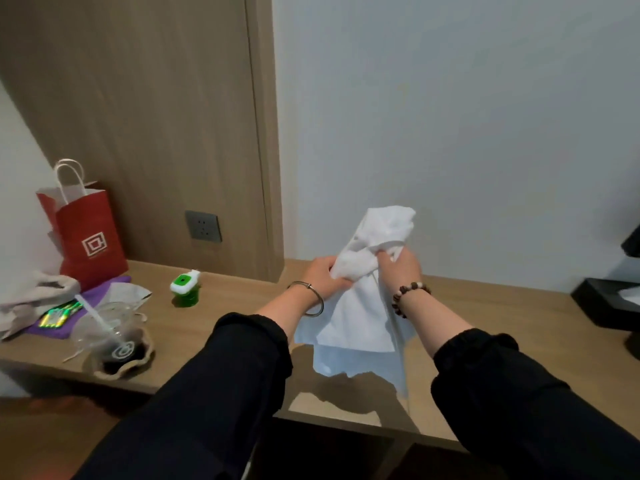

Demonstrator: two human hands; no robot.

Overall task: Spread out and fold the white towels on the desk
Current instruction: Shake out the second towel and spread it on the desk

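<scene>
Towel [360, 317] up off the desk [221, 306], bunched in both fists! Left hand [325, 277] grips the wad from nine o'clock, right hand [401, 268] is clamped on it from three, knuckles close together. A crumpled crown pokes up at twelve. The rest hangs loose toward six with its shadow on the wood below, so it looks clear of the surface.

By my reckoning this is the spreading-out step, with nothing folded yet. Next I need to find two corners, work my hands apart along one edge and lay it flat on the bare wood in front of me.

Round about: pale wall [450, 116] at twelve, wood panel [138, 98] with a socket [203, 226] at ten. Bag [90, 237], cup [114, 337], green gadget [185, 289] and a cloth heap [34, 292] crowd nine to ten. A black tray [609, 303] sits at three.
</scene>
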